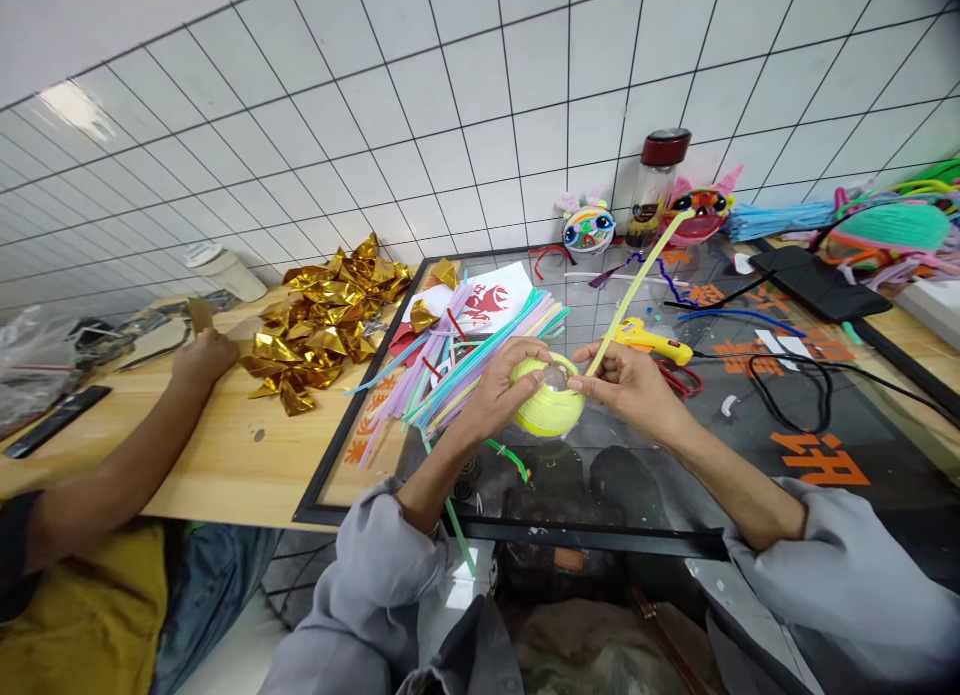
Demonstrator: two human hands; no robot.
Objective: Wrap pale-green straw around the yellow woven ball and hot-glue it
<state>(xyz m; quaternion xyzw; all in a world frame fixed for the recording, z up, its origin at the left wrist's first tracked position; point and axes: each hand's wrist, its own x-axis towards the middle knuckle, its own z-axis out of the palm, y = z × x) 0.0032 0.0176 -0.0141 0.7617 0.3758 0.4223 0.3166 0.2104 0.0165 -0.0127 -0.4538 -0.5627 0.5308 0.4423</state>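
Observation:
My left hand (501, 383) is closed around a round ball wrapped in yellow-green pipe cleaner (549, 403), held above a glass-topped table. My right hand (628, 383) pinches the loose yellow-green pipe cleaner strand (637, 283) right at the ball's top; the strand runs up and away to the right. A clear patch of the ball shows between my fingers. A pile of pastel pipe cleaners (465, 360) lies just left of my left hand.
A yellow glue gun (651, 338) with a black cable lies behind my right hand. Gold foil pieces (324, 320) are heaped on the wooden table at left, where another person's hand (201, 357) rests. Painted masks (588, 227), a jar (654, 183) and more pipe cleaners line the wall.

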